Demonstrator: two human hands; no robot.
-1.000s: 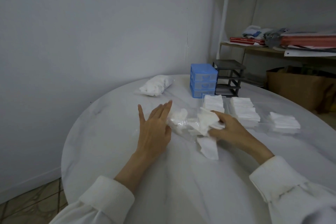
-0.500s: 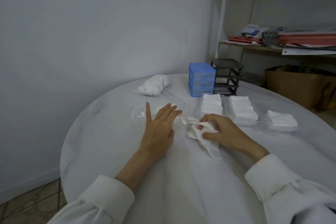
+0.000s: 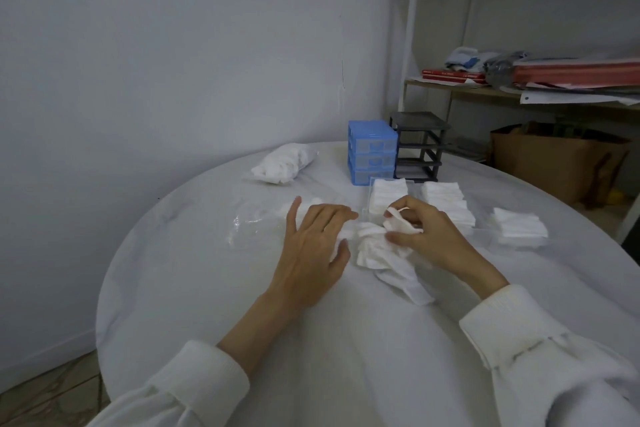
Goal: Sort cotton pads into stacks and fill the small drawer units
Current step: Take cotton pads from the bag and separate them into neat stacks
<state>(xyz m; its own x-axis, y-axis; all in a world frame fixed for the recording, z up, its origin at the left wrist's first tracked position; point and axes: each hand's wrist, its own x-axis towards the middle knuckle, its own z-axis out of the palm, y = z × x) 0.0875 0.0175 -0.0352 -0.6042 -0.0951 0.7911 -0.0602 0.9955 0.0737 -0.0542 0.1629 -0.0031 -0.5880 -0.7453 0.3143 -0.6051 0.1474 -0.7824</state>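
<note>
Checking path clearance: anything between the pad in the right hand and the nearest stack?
Nothing visible. The right hand pinches a cotton pad right beside the nearest stack; only bare table lies around them. The left hand rests off to the side.

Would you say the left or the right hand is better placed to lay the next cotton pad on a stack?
The right hand, probably: it already pinches a cotton pad beside the nearest stack, while the left hand rests flat on the loose pads.
</note>
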